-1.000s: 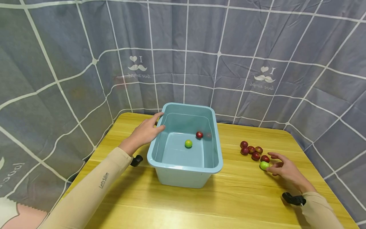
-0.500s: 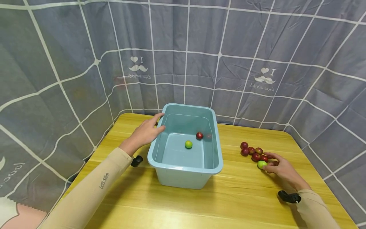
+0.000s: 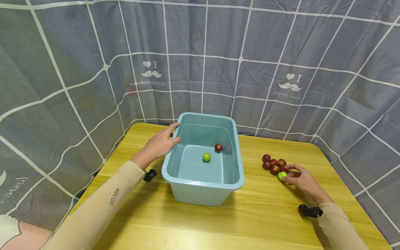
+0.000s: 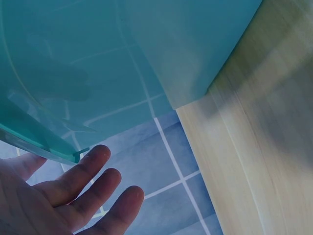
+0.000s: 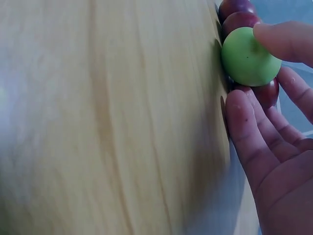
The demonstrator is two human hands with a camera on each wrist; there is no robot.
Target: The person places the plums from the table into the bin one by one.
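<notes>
My left hand (image 3: 157,144) rests on the left rim of a pale blue plastic bin (image 3: 200,189), its fingers loosely spread along the outer wall in the left wrist view. Inside the bin lie one small green fruit (image 3: 206,157) and one dark red plum (image 3: 218,148), apart. To the right, my right hand (image 3: 303,180) holds another small green fruit (image 5: 247,61) low at the table, thumb on its near side. The fingers curve round behind it, past a plum (image 5: 267,93) that is partly hidden. Several more dark red plums (image 3: 275,169) lie clustered just left of this hand.
The wooden table (image 3: 265,215) carries the bin near its middle. A grey checked curtain (image 3: 218,80) hangs behind the table and on both sides. Black bands (image 3: 310,210) with cameras sit on both wrists.
My right hand has moved a little left, shifting the green fruit and the plum beside it against the cluster. The left hand and bin have stayed in place.
</notes>
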